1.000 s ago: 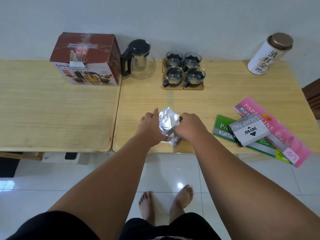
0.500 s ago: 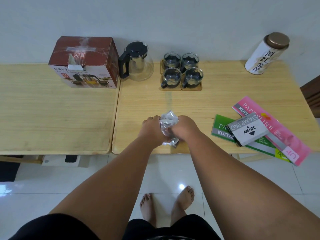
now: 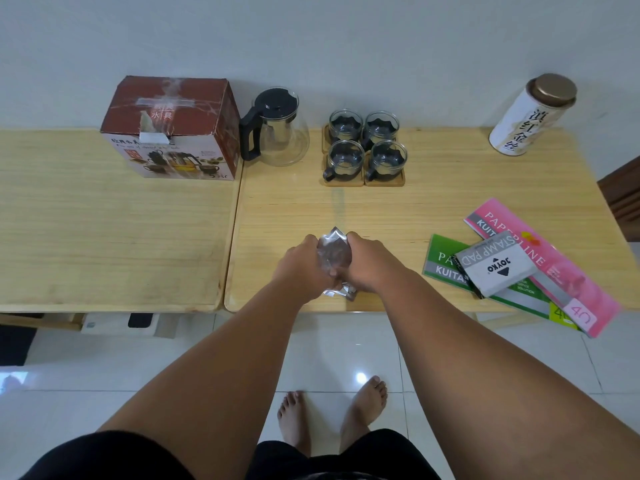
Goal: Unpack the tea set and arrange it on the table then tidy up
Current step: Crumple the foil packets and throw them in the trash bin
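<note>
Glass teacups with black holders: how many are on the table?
4, in a square right of the black-lidded glass teapot: back-left cup, back-right cup, front-left cup, front-right cup. None looks hidden.

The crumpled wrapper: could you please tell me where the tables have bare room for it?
Left table: all bare in front of the box. Right table: a bare strip between the cups and the wrapper, and a patch between cups and tin. Crowded: around the teapot, and the near right corner under booklets and stamp pad.

Silvery wrapper (image 3: pixel 333 252), red-brown box (image 3: pixel 173 128)
</note>
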